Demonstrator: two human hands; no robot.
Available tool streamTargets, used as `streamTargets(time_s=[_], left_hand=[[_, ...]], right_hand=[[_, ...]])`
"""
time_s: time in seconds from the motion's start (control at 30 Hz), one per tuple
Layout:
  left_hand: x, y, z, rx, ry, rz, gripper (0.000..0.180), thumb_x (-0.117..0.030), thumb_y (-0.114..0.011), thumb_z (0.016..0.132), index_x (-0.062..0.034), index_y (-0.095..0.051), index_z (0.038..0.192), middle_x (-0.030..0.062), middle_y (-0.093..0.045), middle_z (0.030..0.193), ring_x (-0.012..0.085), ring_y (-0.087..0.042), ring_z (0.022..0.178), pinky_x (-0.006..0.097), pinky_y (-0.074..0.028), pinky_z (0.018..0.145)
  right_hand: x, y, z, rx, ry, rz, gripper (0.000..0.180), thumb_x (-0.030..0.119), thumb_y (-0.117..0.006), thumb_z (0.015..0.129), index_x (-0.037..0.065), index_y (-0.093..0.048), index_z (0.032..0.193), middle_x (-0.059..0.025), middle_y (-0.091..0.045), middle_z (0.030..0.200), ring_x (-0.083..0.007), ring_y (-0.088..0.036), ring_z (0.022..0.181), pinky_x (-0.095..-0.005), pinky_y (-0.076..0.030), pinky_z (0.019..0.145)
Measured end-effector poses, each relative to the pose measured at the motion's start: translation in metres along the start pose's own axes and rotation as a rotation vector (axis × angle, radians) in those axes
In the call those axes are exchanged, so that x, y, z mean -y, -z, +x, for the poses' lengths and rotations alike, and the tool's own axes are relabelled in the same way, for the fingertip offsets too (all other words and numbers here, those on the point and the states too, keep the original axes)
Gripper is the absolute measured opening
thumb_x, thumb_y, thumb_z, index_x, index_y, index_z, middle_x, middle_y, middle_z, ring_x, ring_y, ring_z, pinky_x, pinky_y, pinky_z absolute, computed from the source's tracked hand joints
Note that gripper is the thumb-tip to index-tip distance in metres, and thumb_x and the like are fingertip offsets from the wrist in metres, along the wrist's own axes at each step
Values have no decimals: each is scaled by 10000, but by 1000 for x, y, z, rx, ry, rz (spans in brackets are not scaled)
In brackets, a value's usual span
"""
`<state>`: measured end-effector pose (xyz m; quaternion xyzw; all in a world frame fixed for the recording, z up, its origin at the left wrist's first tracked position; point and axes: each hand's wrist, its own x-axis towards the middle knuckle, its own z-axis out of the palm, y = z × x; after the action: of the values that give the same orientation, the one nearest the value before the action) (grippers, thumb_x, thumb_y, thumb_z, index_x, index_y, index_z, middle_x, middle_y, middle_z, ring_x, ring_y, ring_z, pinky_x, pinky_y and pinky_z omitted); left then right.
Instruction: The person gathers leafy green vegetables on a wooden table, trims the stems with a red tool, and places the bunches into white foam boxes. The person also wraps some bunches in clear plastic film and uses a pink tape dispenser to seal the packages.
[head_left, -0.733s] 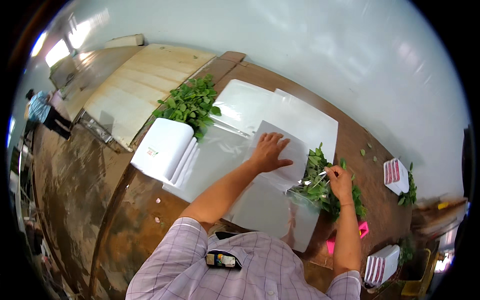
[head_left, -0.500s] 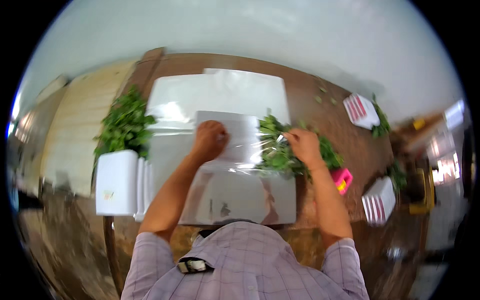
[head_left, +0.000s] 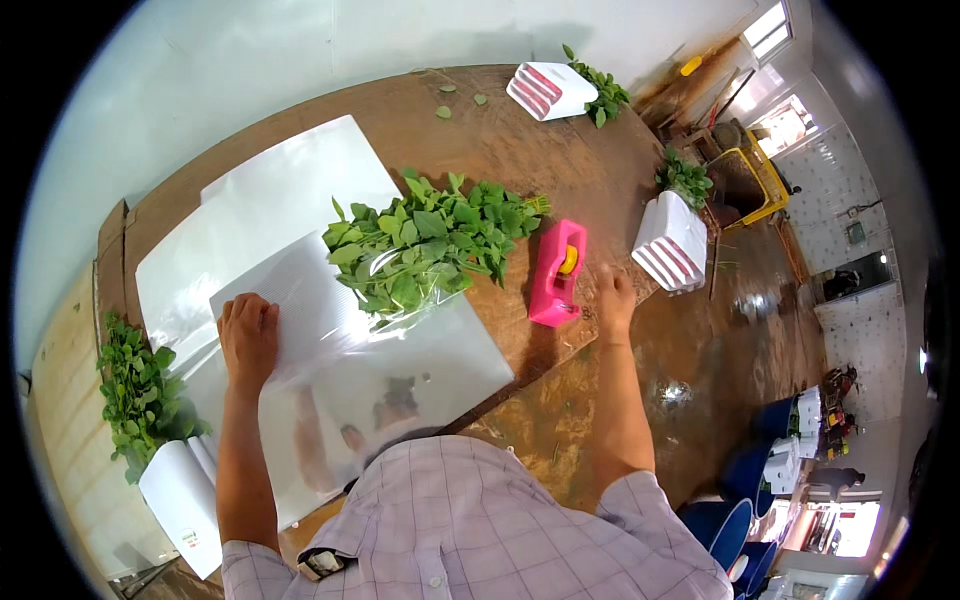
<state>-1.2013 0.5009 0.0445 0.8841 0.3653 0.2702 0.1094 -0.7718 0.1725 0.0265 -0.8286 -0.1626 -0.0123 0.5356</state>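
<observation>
Curled fingers of my left hand (head_left: 248,335) are closed at the left edge of a grey-white ribbed sheet (head_left: 290,285), which is partly under clear plastic film. A bunch of leafy green stems (head_left: 430,240) lies across the sheet's right end, with shiny film over its lower leaves. My right hand (head_left: 614,298) hovers just right of a pink tape dispenser (head_left: 552,285) with a yellow core. Its fingers are drawn together; I cannot make out anything held in them.
White sheets (head_left: 270,185) and a glossy panel (head_left: 400,370) cover part of the brown table (head_left: 500,120). White-wrapped leafy bundles (head_left: 553,92) lie along its right side. More greens (head_left: 135,395) and a white pack (head_left: 185,500) are at left. Blue bins (head_left: 722,525) stand at lower right.
The view has swung to the right. My right hand has left the leaves and moved right, past the tape dispenser. My left hand is now at the ribbed sheet's left edge.
</observation>
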Motion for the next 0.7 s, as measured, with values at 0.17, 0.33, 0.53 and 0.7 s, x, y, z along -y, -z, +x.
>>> streamTargets(time_s=[0.17,0.33,0.53,0.7], left_hand=[[1,0,7,34,5,-30,95,-130,-645,845,-58,-586,825,69,-615,925,288,-530,903,398,-399,827],[1,7,6,0,-21,-9,95,-112,-645,832,-49,-578,808,78,-611,901,296,-527,875,399,-405,800],[8,-5,15,97,8,-68,119,-94,-638,790,-43,-550,729,113,-575,804,335,-528,838,453,-410,757],[7,4,4,-25,66,-114,100,-153,-660,813,-67,-621,781,76,-633,893,309,-547,904,443,-400,835]], right_hand=[[-26,-1,-33,276,-654,330,239,304,-623,933,92,-671,836,30,-598,742,-77,-521,676,-260,-426,604],[-2,5,-43,240,-79,-152,315,265,-630,918,-44,-674,875,-29,-584,712,-91,-462,621,-286,-415,567],[-140,73,-71,101,-22,-203,225,212,-576,958,24,-664,871,-51,-667,895,-122,-598,848,-260,-488,736],[56,-29,-71,311,56,-39,275,261,-572,972,5,-671,953,9,-577,760,-75,-475,671,-247,-412,584]])
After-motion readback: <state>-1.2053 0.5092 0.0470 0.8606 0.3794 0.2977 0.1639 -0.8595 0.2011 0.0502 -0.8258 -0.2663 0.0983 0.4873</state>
